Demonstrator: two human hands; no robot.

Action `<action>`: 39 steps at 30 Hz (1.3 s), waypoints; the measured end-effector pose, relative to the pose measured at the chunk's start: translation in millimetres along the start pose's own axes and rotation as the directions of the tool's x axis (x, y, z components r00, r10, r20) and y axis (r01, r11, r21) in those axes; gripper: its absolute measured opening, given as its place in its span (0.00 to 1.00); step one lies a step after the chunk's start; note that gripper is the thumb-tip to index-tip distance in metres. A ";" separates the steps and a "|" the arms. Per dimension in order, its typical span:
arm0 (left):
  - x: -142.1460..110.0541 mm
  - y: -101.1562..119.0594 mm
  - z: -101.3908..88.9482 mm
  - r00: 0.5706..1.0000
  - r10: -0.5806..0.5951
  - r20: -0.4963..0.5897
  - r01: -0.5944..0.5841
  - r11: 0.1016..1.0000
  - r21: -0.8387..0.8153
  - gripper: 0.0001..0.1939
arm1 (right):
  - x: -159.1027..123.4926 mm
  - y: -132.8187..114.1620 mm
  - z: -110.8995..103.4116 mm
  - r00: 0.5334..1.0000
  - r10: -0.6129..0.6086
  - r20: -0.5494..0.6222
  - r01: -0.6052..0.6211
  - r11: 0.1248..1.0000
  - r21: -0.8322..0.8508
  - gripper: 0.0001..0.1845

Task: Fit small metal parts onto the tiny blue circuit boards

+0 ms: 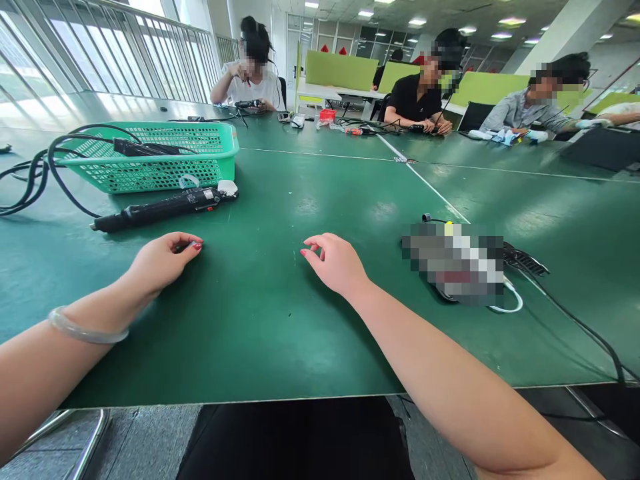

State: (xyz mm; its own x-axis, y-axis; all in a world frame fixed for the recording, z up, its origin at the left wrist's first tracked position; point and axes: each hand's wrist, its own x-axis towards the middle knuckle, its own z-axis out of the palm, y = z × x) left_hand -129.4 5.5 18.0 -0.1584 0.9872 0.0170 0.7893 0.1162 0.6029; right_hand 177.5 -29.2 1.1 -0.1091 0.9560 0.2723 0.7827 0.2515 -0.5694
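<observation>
My left hand (167,261) rests low over the green table (250,333), thumb and fingertips pressed together. A small greyish bit shows between them, too hidden to name. Just beyond it lies a black electric screwdriver (160,208) with its bit end to the left. My right hand (336,261) hovers at the middle of the table, fingers curved and thumb a little apart from them, with nothing visible in it. A pixelated device (455,263) with a white cable lies to its right, apart from the hand.
A green plastic basket (165,157) holding a black tool and cables stands at the back left. Black cables (575,320) run off the right edge. Several people sit across the table. Near them are a small red box (327,116) and a dark case (603,147).
</observation>
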 end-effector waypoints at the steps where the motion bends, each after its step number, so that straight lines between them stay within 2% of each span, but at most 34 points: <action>1: -2.8 5.7 7.1 1.000 0.015 0.008 -0.014 0.998 -0.056 0.18 | -0.1 -0.6 0.1 1.000 -0.003 0.011 0.003 1.000 0.009 0.14; 3: -7.3 22.4 22.7 0.999 0.028 0.018 -0.022 0.959 -0.283 0.17 | -0.2 -2.0 0.4 0.999 -0.014 0.039 0.013 1.000 0.028 0.14; 5: -11.3 44.0 39.1 0.995 0.062 0.080 -0.014 0.866 -0.500 0.17 | -0.3 -3.5 0.9 0.997 -0.028 0.071 0.025 0.999 0.038 0.13; 6: -13.4 55.3 46.8 0.987 0.095 0.131 -0.004 0.821 -0.571 0.17 | -0.3 -3.9 1.2 0.996 -0.038 0.086 0.035 0.999 0.035 0.13; 8: -17.6 76.5 59.1 0.936 0.184 0.300 0.072 0.733 -0.676 0.19 | -0.1 -3.9 1.7 0.993 -0.066 0.102 0.064 0.998 0.019 0.12; 10: -21.2 91.7 66.0 0.928 0.228 0.295 0.078 0.655 -0.752 0.17 | 0.3 -2.0 1.9 0.991 -0.085 0.103 0.085 0.996 0.012 0.11; 13: -24.0 98.4 68.5 0.953 0.235 0.190 -0.001 0.632 -0.775 0.14 | 1.2 2.7 2.8 0.993 -0.074 0.089 0.071 0.997 0.036 0.12; 15: -24.6 94.5 68.8 0.959 0.214 0.186 -0.003 0.664 -0.747 0.14 | 2.4 5.2 4.8 0.997 -0.035 0.066 0.031 0.997 0.067 0.13; 17: -25.4 89.3 70.4 0.954 0.208 0.215 0.015 0.685 -0.729 0.13 | 4.1 6.6 8.3 0.996 0.071 0.049 -0.077 0.985 0.151 0.13; 19: -26.9 86.8 73.8 0.948 0.224 0.225 0.015 0.676 -0.737 0.12 | 6.2 7.6 12.2 0.976 0.213 0.036 -0.213 0.924 0.318 0.14; 21: -29.2 88.1 78.0 0.943 0.248 0.220 0.000 0.664 -0.747 0.10 | 8.6 9.2 15.2 0.941 0.339 -0.024 -0.282 0.818 0.502 0.18; 24: -32.8 93.5 83.9 0.931 0.279 0.234 -0.022 0.684 -0.729 0.09 | 11.4 13.4 17.1 0.870 0.465 -0.161 -0.256 0.708 0.658 0.21; 26: -34.5 96.2 87.5 0.920 0.302 0.250 -0.025 0.683 -0.730 0.09 | 12.5 15.1 18.5 0.852 0.496 -0.169 -0.257 0.676 0.690 0.21; 28: -35.2 97.3 91.0 0.899 0.335 0.283 0.008 0.632 -0.775 0.09 | 13.0 13.6 21.1 0.882 0.464 -0.084 -0.271 0.645 0.715 0.25; 30: -35.6 97.4 94.0 0.871 0.368 0.325 0.080 0.546 -0.834 0.09 | 13.0 8.7 24.1 0.925 0.378 0.028 -0.273 0.613 0.741 0.30; 32: -35.7 97.0 95.4 0.854 0.379 0.356 0.151 0.475 -0.867 0.10 | 12.7 2.5 24.2 0.957 0.282 0.072 -0.238 0.613 0.754 0.32; 34: -35.3 96.3 94.9 0.856 0.362 0.369 0.188 0.446 -0.875 0.10 | 12.2 -2.2 17.6 0.980 0.199 0.011 -0.147 0.682 0.717 0.33; 36: -34.3 94.9 93.1 0.859 0.350 0.373 0.203 0.437 -0.876 0.10 | 11.4 -3.1 1.7 0.988 0.110 -0.112 -0.018 0.786 0.618 0.32; 38: -32.7 93.1 91.2 0.856 0.354 0.377 0.212 0.426 -0.880 0.11 | 10.0 0.7 -21.9 0.965 -0.021 -0.263 0.142 0.880 0.453 0.30; 39: -32.0 92.3 90.3 0.853 0.358 0.379 0.216 0.420 -0.882 0.11 | 9.0 4.2 -34.9 0.946 -0.070 -0.315 0.181 0.925 0.336 0.29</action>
State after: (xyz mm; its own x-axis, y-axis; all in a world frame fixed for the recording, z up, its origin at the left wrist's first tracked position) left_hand 2.2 -5.5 1.0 0.3723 0.9253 -0.0725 -0.2258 0.1661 0.9599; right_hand 201.2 -24.7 28.2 0.0350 0.8394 0.5425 0.4982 0.4559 -0.7375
